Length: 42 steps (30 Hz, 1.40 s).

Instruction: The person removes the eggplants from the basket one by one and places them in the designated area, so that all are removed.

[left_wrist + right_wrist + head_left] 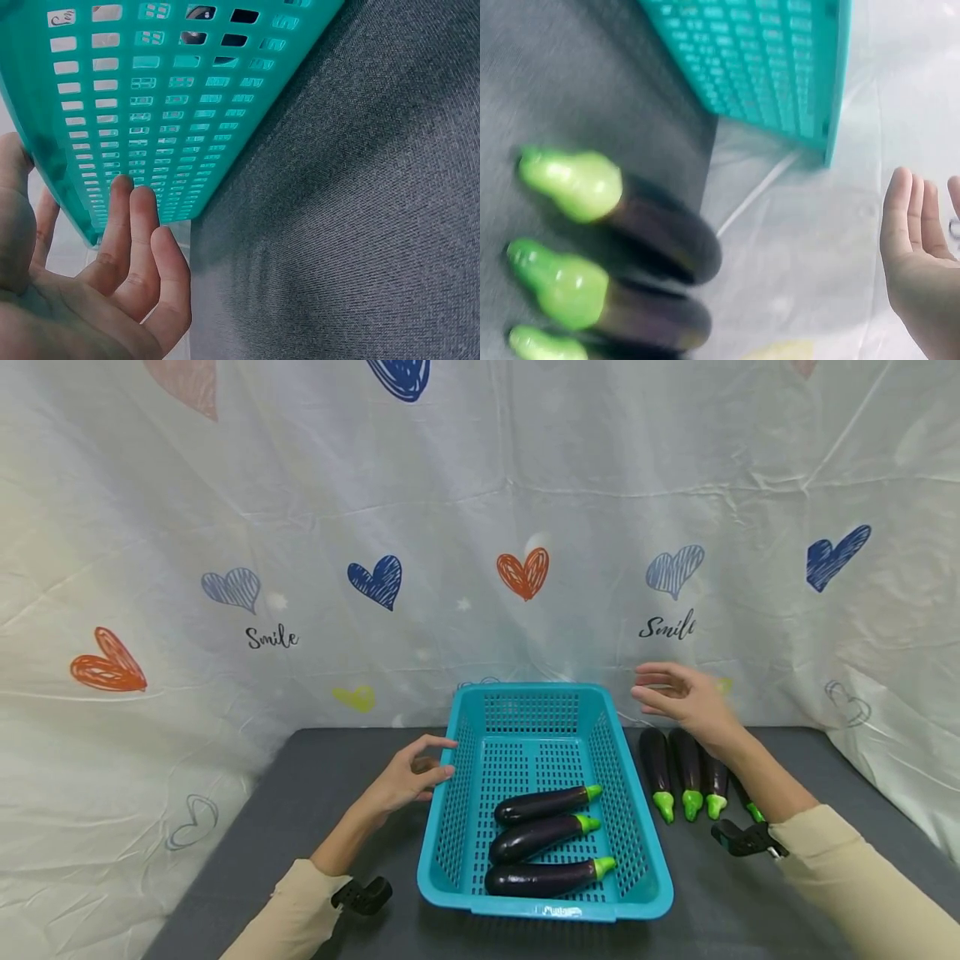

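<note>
A turquoise plastic basket (550, 907) with slotted walls holds three dark eggplants lying crosswise: an upper one (536, 807), a middle one (534, 839) and a lower one (536, 879), their green stems to the right. My left hand (408, 775) is at the basket's left rim, thumb and index fingertips touching it; in the left wrist view the other relaxed fingers (142, 225) lie by the outer wall. Beyond the basket's right side, my right hand (686, 697) is raised with nothing in it. Below it several eggplants (686, 760) lie side by side, partly hidden by the forearm.
The basket stands on a dark grey cloth-covered table (300, 802). Directly behind the table hangs a white curtain (450, 510) printed with hearts. A black strap mount (362, 896) sits at the left wrist and another mount (746, 839) at the right.
</note>
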{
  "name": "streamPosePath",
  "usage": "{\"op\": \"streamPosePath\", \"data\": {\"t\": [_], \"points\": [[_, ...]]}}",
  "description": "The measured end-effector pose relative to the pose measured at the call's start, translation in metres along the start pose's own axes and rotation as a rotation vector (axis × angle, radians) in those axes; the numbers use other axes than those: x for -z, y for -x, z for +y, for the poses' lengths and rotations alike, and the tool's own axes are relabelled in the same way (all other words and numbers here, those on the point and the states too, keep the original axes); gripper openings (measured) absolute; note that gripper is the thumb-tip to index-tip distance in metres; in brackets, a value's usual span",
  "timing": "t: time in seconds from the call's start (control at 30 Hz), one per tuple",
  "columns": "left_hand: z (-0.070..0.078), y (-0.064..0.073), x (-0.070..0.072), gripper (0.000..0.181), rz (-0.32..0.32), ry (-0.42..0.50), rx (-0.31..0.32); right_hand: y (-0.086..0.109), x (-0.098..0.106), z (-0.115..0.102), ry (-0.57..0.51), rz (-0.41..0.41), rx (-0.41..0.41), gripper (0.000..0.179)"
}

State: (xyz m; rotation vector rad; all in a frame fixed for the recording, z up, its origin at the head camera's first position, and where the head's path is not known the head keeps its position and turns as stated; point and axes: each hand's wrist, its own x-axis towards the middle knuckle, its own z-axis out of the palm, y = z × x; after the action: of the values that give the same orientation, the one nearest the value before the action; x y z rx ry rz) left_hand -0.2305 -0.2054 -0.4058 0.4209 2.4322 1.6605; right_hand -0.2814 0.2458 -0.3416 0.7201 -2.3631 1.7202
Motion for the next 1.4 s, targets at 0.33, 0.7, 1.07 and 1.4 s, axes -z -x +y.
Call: {"op": "streamPosePath", "data": {"t": [0.33, 0.7, 1.07, 1.4], "points": [[-0.001, 0.0, -0.001, 0.049, 0.012, -0.009, -0.012, -0.02, -0.027, -0.014, -0.062, -0.076, -0.016, 0.045], [0.001, 0.0, -0.001, 0.049, -0.008, -0.015, -0.02, -0.049, -0.052, -0.026, -0.12, -0.149, -0.035, 0.048], [0.002, 0.001, 0.0, 0.05, -0.013, -0.008, -0.029, -0.07, -0.087, -0.034, -0.208, -0.278, -0.095, 0.044], [0.001, 0.001, 0.001, 0.05, -0.023, -0.002, -0.031, -0.077, -0.119, -0.023, -0.323, -0.415, -0.216, 0.042]]}}
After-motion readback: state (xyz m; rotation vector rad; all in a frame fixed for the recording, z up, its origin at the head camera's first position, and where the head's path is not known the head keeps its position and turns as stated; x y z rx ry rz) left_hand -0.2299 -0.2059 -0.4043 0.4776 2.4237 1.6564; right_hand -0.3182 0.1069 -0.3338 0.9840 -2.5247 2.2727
